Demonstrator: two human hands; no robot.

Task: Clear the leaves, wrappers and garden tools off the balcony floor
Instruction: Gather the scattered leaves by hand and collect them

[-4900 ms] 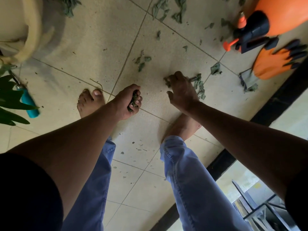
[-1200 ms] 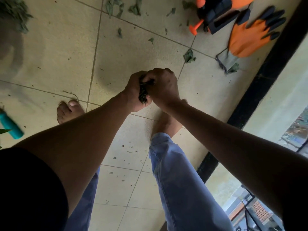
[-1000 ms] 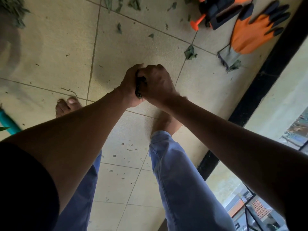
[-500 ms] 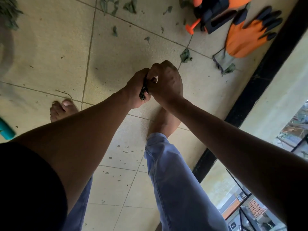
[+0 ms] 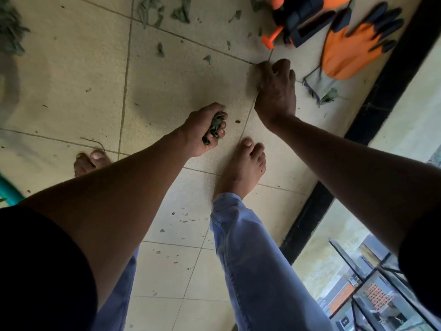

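Right hand (image 5: 274,91) left the left hand (image 5: 202,129) — leaves (image 5: 216,126) clutched

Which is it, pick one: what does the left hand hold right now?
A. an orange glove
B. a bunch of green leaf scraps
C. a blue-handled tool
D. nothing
B. The left hand has its fingers curled round a wad of leaf scraps, dark green bits showing between the fingers, while the orange glove lies untouched on the floor tiles.
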